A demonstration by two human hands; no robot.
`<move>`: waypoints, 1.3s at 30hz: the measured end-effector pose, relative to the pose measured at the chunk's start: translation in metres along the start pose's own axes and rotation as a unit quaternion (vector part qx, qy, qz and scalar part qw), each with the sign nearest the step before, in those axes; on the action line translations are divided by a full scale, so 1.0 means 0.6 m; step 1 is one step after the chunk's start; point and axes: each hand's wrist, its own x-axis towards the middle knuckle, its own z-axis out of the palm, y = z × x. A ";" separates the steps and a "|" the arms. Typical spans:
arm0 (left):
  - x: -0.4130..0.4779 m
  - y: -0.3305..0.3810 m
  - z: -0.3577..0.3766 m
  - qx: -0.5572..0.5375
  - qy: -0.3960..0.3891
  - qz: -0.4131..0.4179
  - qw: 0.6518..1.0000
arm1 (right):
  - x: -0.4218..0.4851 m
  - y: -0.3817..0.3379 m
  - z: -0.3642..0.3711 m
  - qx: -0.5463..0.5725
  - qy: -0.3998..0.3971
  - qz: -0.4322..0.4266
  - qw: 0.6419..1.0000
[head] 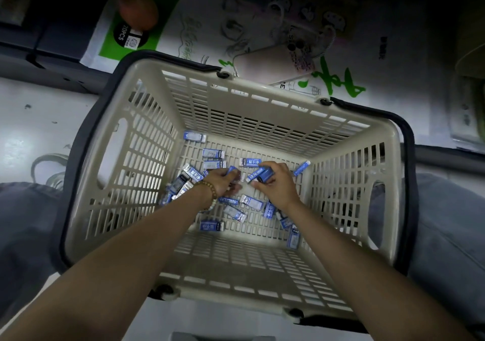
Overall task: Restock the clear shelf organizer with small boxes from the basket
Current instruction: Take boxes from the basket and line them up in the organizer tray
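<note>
Left hand (pixel 223 182), right hand (pixel 273 183) grasping boxes (pixel 258 174) mid-basket (pixel 147 83).

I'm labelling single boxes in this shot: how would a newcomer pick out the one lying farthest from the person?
Look into the beige slatted basket on the floor. On its bottom, at the far left corner, lies one small blue-and-white box, flat. It sits alone, apart from the others scattered around both hands.

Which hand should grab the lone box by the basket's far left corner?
Left. The left hand sits nearer that box, with bare basket floor between them. The right hand already grips blue boxes and would have to cross over the left.
</note>
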 end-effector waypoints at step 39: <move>-0.467 0.305 -0.092 0.010 -0.054 0.284 0.957 | -0.178 -0.496 -0.266 0.243 -0.086 -0.169 0.951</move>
